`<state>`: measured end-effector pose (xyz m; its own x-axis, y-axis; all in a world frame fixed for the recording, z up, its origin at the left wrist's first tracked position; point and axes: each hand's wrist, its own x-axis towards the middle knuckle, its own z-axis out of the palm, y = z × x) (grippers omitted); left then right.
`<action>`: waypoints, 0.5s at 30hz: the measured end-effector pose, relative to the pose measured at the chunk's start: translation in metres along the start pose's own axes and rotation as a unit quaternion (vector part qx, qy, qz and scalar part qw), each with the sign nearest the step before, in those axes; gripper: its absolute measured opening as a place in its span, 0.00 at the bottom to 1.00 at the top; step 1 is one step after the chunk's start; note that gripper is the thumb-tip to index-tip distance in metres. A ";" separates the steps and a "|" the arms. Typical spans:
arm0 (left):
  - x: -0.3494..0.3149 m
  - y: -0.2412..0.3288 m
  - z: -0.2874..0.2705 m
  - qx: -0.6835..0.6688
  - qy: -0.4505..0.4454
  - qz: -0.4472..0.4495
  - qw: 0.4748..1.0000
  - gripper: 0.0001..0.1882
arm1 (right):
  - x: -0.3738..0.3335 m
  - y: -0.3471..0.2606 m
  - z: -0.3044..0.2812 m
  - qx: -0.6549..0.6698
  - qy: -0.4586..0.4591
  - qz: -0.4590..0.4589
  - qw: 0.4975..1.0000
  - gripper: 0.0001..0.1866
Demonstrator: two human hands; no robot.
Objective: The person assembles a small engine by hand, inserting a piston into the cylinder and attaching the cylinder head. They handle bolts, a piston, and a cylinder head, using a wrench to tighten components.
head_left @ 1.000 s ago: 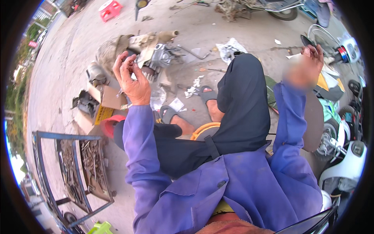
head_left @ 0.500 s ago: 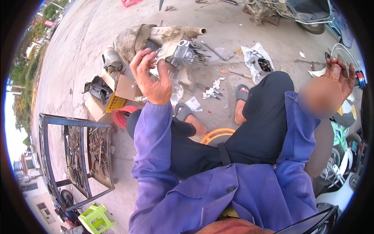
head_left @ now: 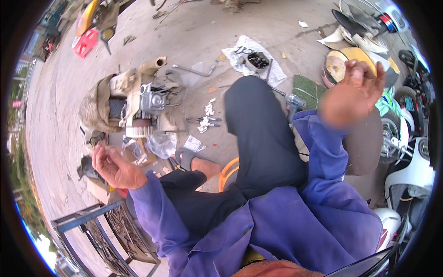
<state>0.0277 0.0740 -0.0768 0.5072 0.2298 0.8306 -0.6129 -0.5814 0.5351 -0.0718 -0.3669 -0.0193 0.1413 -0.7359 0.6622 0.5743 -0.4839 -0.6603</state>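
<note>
The left hand (head_left: 118,167) is held unclenched, its fingers loosely parted; an engine (head_left: 151,100) is seen near it, at one o'clock. The right hand (head_left: 353,97) is held released, fingers spread, its middle blurred; at its ten o'clock a metal part (head_left: 257,61) is laid on a white sheet (head_left: 278,76).
</note>
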 end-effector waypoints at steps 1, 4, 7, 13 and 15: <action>0.000 -0.008 -0.004 -0.015 -0.007 -0.023 1.000 0.18 | -0.006 0.008 -0.014 -0.025 0.010 0.020 0.999 0.27; -0.001 -0.008 0.005 -0.030 0.009 -0.072 0.997 0.17 | -0.022 0.031 -0.061 -0.100 0.018 0.082 0.991 0.27; 0.005 -0.006 -0.001 -0.014 0.036 -0.115 0.993 0.16 | -0.045 0.041 -0.096 -0.099 0.014 0.194 0.976 0.27; 0.010 0.008 -0.002 -0.023 0.049 -0.171 0.984 0.16 | -0.071 0.053 -0.128 -0.065 -0.007 0.310 0.948 0.27; 0.011 0.007 -0.003 -0.028 0.056 -0.159 0.985 0.15 | -0.072 0.051 -0.124 -0.084 -0.001 0.315 0.945 0.26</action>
<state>0.0267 0.0749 -0.0636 0.6109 0.4801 0.6295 -0.4680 -0.4224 0.7762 -0.1525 -0.3972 -0.1445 0.4140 -0.9024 0.1198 0.2402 -0.0187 -0.9706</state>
